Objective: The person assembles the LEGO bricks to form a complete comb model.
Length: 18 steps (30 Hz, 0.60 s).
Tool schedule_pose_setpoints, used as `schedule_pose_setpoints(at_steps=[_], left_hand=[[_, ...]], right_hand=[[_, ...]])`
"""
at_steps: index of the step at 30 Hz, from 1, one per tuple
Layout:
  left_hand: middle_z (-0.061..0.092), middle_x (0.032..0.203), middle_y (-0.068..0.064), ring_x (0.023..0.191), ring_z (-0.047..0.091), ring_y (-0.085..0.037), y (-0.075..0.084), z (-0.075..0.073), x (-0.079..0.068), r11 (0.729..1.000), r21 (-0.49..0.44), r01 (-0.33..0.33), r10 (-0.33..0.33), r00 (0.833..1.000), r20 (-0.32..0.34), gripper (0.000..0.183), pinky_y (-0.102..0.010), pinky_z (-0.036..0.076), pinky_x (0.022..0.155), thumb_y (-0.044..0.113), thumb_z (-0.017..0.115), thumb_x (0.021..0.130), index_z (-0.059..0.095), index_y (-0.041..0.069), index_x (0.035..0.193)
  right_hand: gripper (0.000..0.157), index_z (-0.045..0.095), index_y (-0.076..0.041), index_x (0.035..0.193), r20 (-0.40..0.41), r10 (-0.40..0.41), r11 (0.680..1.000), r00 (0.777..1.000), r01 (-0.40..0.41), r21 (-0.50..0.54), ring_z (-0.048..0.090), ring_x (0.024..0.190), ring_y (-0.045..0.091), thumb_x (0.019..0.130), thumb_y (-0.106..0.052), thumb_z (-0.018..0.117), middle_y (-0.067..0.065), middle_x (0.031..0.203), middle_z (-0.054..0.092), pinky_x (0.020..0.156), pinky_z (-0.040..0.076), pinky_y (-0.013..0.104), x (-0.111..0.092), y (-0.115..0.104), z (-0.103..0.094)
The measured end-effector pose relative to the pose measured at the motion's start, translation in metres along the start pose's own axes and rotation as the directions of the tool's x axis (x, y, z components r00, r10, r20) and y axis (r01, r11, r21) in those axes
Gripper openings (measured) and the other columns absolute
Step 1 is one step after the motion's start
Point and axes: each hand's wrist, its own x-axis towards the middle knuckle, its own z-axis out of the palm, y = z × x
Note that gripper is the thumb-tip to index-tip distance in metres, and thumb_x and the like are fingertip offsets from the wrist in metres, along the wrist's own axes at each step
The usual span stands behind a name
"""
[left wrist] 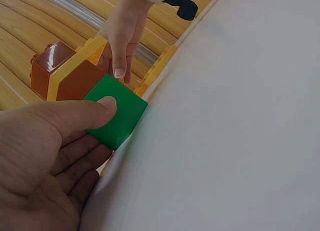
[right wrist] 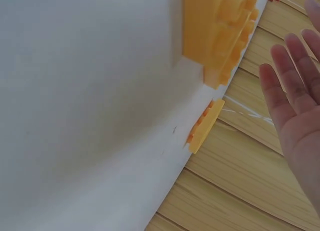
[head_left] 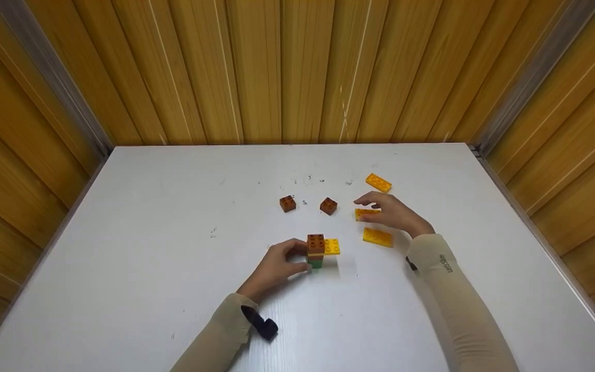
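Observation:
A small stack of toy building bricks [head_left: 315, 243] stands on the white table: a green brick [left wrist: 120, 111] at the bottom, a brown brick above it, a yellow plate [head_left: 332, 246] jutting out to the right, and a brown brick [left wrist: 50, 66] on top. My left hand [head_left: 279, 263] holds the stack low from the left, thumb against the green brick and fingers on its far side. Over a flat yellow brick [head_left: 360, 213] hovers my right hand [head_left: 393, 212], fingers spread and partly covering it. The right wrist view shows that palm and fingers holding nothing.
Beyond the stack lie two loose brown bricks, one on the left [head_left: 287, 203] and one on the right [head_left: 328, 206]. Another yellow brick [head_left: 378, 182] lies past my right hand, and one [head_left: 378, 237] sits nearer me. Wood-patterned walls [head_left: 261, 72] enclose the table's back and sides.

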Motion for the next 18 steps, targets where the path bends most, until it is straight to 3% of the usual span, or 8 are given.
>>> schedule_pose_setpoints(at_steps=[10,18], left_hand=[[0.066,0.118,0.002,0.112,0.059,-0.016,0.001,-0.001,0.000,1.000,-0.007,0.005,-0.005,1.000,0.006,0.036,-0.038,0.044,0.102,0.013,0.074,0.083,0.063,0.018,0.117],[0.066,0.117,0.002,0.111,0.059,-0.016,0.002,-0.001,0.000,1.000,-0.014,0.003,-0.003,1.000,0.012,0.035,-0.039,0.044,0.102,0.015,0.074,0.083,0.063,0.019,0.117]], right_hand=[[0.044,0.054,-0.010,0.134,0.006,0.097,0.995,0.995,-0.097,-0.001,0.046,0.128,0.033,0.092,-0.019,0.065,0.012,0.138,0.053,0.109,0.035,0.052,0.001,0.011,0.000],[0.046,0.054,-0.010,0.134,0.013,0.130,0.992,0.991,-0.130,0.001,0.047,0.128,0.033,0.091,-0.018,0.067,0.012,0.138,0.052,0.110,0.035,0.052,0.002,0.015,0.001]])
